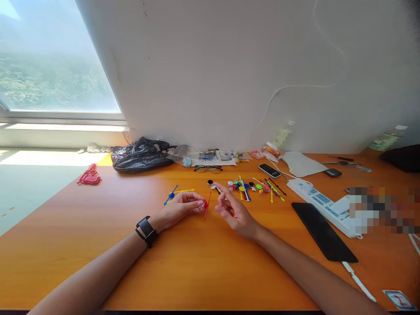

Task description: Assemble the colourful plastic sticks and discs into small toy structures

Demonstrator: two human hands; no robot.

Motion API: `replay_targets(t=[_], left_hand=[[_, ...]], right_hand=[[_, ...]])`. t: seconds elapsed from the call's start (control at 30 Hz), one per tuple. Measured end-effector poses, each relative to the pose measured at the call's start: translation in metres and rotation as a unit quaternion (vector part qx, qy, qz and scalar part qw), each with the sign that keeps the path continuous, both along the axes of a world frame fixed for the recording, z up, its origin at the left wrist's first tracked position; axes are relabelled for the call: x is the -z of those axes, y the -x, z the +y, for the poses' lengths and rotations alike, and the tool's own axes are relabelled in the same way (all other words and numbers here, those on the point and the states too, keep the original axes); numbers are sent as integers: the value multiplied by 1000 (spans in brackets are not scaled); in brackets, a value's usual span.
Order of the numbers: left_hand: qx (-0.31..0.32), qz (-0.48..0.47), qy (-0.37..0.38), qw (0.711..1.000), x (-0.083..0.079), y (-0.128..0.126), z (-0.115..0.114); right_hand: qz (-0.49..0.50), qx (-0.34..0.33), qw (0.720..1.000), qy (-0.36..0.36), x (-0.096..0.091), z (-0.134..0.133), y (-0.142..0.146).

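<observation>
My left hand [179, 209], with a black watch [146, 231] on its wrist, rests on the orange table [197, 262] and pinches a small red stick piece [206, 206] at its fingertips. My right hand [233, 209] hovers just right of that piece with its fingers apart and holds nothing. A blue and yellow stick assembly [173, 194] lies just behind my left hand. A heap of small coloured sticks and discs [251, 187] lies behind my right hand.
A black bag [141, 155], glasses [208, 168], a remote [269, 170], papers and packets line the wall. A white power strip [323, 205] and a dark tablet [323, 232] lie to the right. Red plastic pieces [89, 176] sit near the left edge.
</observation>
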State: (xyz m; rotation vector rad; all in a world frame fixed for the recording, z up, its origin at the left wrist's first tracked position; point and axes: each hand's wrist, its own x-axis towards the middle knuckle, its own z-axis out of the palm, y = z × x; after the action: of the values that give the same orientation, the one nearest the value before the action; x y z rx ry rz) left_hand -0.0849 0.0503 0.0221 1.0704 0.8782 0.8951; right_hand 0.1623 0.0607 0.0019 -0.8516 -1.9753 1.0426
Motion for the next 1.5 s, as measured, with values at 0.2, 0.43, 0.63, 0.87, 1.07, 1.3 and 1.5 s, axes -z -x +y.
replay_targets(t=[0.2, 0.43, 0.63, 0.87, 1.07, 1.3, 1.5], left_hand=[[-18, -1, -3, 1000, -1, 0, 0], [-17, 34, -5, 999, -1, -2, -1], [-17, 20, 3, 1000, 4, -3, 2], [-35, -39, 22, 998, 15, -2, 9], [-6, 154, -150, 977, 8, -4, -1], [38, 338, -396, 853, 13, -6, -5], [-19, 409, -485, 773, 13, 0, -4]], right_hand=[[22, -9, 999, 35, 2, 2, -4], [2, 8, 1000, -6, 3, 6, -4], [5, 28, 1000, 1, 9, 10, -4], [-18, 27, 999, 0, 9, 10, -4], [-66, 31, 996, -56, 8, 12, -2], [-103, 88, 979, -155, 7, 14, -1], [-127, 95, 967, -201, 6, 17, -3]])
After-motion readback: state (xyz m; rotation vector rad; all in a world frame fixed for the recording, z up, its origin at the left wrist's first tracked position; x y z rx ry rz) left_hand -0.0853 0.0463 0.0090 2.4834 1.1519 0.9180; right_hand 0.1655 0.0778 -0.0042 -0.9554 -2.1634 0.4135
